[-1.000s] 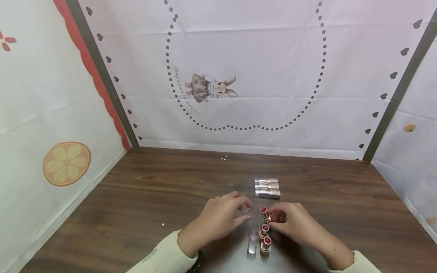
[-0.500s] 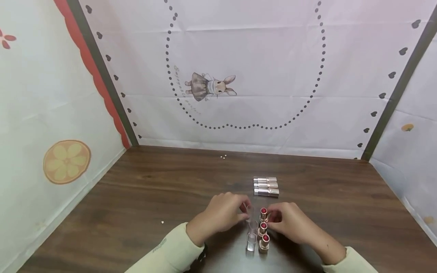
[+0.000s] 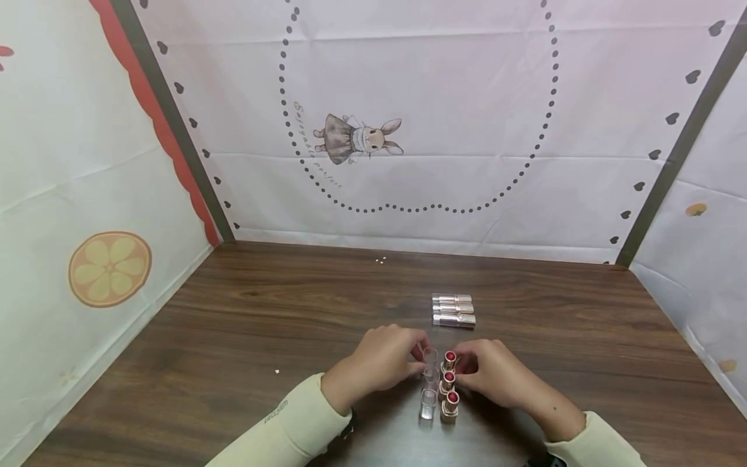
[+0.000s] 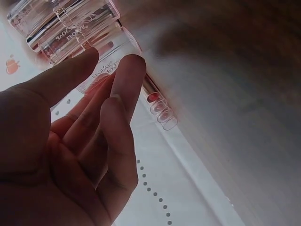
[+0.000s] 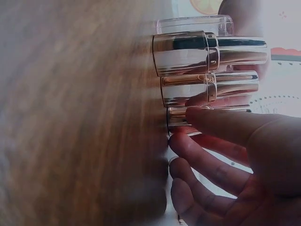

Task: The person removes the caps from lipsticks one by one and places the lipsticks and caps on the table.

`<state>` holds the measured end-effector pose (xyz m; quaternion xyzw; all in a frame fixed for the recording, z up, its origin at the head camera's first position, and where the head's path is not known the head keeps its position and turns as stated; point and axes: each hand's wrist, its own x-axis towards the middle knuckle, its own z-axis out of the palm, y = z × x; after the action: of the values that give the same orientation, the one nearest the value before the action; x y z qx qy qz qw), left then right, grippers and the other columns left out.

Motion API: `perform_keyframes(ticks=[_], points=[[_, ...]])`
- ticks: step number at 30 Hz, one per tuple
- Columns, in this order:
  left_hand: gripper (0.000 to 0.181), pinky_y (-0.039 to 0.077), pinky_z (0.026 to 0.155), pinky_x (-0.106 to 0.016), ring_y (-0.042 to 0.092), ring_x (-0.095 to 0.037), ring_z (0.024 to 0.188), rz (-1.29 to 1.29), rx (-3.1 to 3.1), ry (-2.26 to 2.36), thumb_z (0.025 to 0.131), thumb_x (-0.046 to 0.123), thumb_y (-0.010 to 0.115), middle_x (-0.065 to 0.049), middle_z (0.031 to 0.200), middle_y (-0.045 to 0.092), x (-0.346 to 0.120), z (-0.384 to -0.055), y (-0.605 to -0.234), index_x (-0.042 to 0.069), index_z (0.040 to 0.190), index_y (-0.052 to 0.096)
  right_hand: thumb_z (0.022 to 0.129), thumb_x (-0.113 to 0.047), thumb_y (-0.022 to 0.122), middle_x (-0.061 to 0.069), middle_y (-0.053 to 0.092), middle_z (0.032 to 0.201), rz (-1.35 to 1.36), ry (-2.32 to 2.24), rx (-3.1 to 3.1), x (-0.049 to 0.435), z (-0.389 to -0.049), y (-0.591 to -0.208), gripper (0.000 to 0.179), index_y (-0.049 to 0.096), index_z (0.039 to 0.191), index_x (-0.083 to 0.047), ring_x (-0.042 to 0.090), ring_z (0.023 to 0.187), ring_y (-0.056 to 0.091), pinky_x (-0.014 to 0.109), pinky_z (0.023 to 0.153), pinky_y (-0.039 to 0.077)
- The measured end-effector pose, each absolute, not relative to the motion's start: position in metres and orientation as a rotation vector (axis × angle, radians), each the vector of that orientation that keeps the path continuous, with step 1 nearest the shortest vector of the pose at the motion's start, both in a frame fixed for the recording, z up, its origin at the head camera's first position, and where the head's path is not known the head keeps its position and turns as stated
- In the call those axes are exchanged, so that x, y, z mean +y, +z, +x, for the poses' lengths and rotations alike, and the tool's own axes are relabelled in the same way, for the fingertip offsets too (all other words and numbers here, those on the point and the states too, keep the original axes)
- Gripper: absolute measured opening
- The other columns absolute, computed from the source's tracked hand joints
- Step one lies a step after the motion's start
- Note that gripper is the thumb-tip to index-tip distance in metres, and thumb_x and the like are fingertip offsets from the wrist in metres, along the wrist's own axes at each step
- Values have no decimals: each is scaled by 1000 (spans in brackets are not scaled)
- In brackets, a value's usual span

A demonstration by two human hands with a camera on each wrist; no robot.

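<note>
My left hand (image 3: 382, 358) pinches the far clear cap (image 3: 430, 356) between thumb and fingers. That cap stands at the back of a row of three clear caps; the middle cap (image 3: 431, 376) and the near cap (image 3: 428, 403) stand in front of it. Beside them runs a row of three upright, uncapped lipsticks with red tips and rose-gold bases. Thumb and forefinger of my right hand (image 3: 493, 371) grip the base of the far lipstick (image 5: 178, 115). The middle lipstick (image 3: 448, 383) and near lipstick (image 3: 450, 407) stand closer to me.
Behind the hands, three capped lipsticks (image 3: 453, 310) lie side by side on the brown wooden table (image 3: 280, 311). Small white bits (image 3: 381, 260) lie at the back, and another white speck (image 3: 277, 371) is at left. Printed cloth walls (image 3: 467, 117) enclose the table.
The far lipstick has gone from tilted to upright and closer to the middle one. My left hand has brought its cap down into line with the others. The head view has tilted slightly downward.
</note>
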<state>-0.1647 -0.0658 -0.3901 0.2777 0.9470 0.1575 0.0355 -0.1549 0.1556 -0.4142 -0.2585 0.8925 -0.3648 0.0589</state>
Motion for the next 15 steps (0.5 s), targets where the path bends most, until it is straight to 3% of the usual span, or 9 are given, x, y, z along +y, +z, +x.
perform_keyframes(ticks=[15], points=[[18,48,66,-27,70,-3,85,852,2902,467,84,33,80,21,87,74,-66,-164,-392,26,97,70,82,-8,78,-12,64,70,-813,-1094,2713,153,-155,-417,15,68,84,-20,-4,63,55,20,59,47]])
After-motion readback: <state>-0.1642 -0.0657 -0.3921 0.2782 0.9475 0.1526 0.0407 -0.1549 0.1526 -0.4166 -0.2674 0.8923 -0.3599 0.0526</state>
